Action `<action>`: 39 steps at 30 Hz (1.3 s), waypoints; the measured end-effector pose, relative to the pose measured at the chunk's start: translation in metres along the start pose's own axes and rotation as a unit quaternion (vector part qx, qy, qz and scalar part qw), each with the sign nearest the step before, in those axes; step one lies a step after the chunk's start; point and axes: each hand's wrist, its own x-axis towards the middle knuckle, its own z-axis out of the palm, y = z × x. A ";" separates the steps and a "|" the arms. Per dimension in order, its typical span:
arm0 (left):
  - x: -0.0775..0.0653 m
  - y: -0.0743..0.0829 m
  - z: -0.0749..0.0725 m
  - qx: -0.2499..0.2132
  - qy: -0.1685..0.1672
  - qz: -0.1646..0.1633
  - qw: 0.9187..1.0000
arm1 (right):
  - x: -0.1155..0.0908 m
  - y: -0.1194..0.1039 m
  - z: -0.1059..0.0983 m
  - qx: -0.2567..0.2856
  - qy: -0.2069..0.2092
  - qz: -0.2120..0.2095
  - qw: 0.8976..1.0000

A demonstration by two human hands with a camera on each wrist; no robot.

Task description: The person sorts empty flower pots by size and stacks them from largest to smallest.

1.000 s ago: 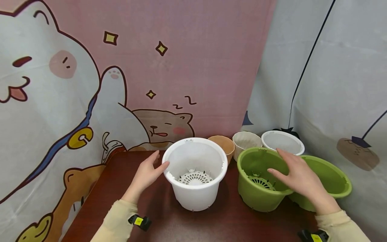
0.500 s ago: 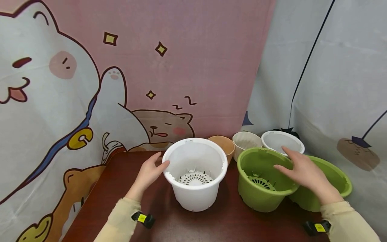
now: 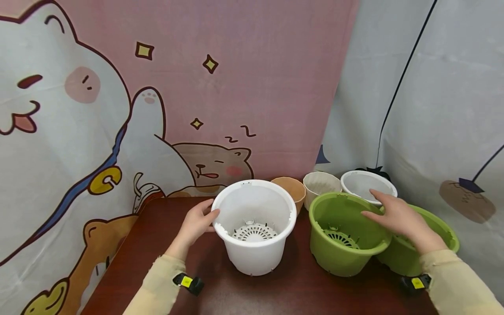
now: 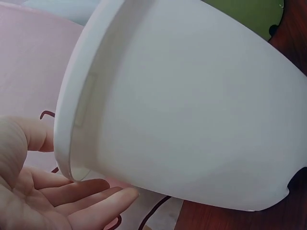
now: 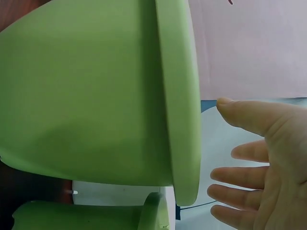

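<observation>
- My left hand (image 3: 194, 223) is at the nine o'clock rim of the white pot (image 3: 253, 227), thumb and fingers apart on either side of the rolled lip, fingers loosely extended; I cannot tell how firmly they touch.
- That pot is at twelve o'clock before me, upright on the table (image 3: 244, 297): smooth, plastic-looking, round and tapered, its base pierced with radiating slots.
- My right hand (image 3: 397, 218) hovers near the three o'clock rim of the front green pot (image 3: 346, 236), fingers spread, holding nothing.
- This pot, at one o'clock, is smooth, with a thick lip and slotted base.
- The rear green pot (image 3: 437, 223) sits at two o'clock, beyond my right wrist.
- Farther back, around one o'clock, are a peach pot (image 3: 291, 190), a fluted cream pot (image 3: 320, 186) and a round white container (image 3: 368, 186).
- The table is glossy reddish-brown; behind hangs pink printed cloth (image 3: 267, 109).
</observation>
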 end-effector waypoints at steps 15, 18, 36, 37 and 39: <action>0.001 0.002 0.002 -0.040 0.001 -0.022 0.999 | 0.015 0.013 -0.005 0.003 -0.042 0.000 0.999; 0.001 0.002 0.002 -0.048 0.003 -0.025 0.999 | 0.018 0.015 -0.004 0.004 -0.044 -0.002 0.999; 0.002 0.002 0.006 -0.052 0.009 -0.034 0.998 | 0.028 0.027 0.001 0.040 -0.075 -0.014 0.996; 0.001 0.003 0.006 -0.052 0.009 -0.035 0.998 | 0.029 0.027 0.002 0.042 -0.076 -0.016 0.996; 0.001 0.003 0.006 -0.053 0.009 -0.037 0.998 | 0.031 0.027 0.003 0.044 -0.078 -0.020 0.996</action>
